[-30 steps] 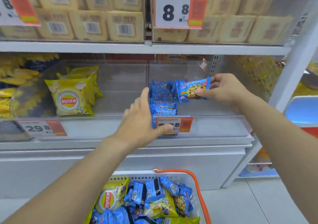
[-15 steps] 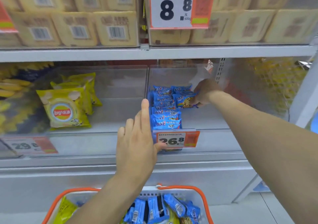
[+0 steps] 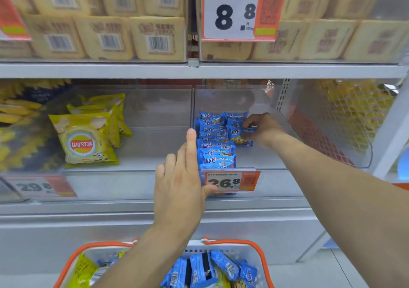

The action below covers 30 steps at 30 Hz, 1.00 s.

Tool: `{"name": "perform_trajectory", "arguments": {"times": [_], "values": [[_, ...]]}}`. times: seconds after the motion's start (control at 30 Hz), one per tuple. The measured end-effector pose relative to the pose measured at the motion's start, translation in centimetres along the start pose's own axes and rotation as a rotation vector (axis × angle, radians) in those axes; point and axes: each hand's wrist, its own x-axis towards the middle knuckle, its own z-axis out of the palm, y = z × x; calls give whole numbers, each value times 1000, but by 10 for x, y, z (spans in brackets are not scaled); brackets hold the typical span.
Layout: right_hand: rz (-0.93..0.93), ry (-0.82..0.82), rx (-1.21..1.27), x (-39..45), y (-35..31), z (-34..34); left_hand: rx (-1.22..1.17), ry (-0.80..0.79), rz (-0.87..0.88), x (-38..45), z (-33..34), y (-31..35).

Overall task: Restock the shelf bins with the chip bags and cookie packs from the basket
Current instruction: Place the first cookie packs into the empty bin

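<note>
The right hand (image 3: 262, 128) reaches deep into the right bin (image 3: 332, 132), arm stretched forward, palm down, fingers curled; its grip is clamped on a blue cookie pack (image 3: 240, 136). That pack lies nearly flat on the bin floor, long axis running left to right, touching the row of cookie packs (image 3: 215, 146) stacked along the bin's left wall. The left hand (image 3: 181, 181) is raised in front of the divider between the two bins, fingers straight and pointing up, thumb against the price tag (image 3: 230, 181); its grip is apart and holds nothing. Chip bags (image 3: 85, 139) stand upright in the left bin (image 3: 155, 110), faces forward. The basket (image 3: 254, 249) below holds more chip bags and cookie packs.
</note>
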Motion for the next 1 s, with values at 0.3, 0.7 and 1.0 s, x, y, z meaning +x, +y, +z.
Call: {"name": "perform_trajectory", "arguments": {"times": [0.3, 0.7, 1.0], "values": [[-29, -39, -136, -14, -21, -16, -6, 13, 35, -1, 1, -2], [-666, -79, 136, -193, -67, 15, -394, -17, 233, -84, -8, -48], [-584, -989, -645, -281, 7, 139, -259, -1254, 67, -197, 13, -68]]}}
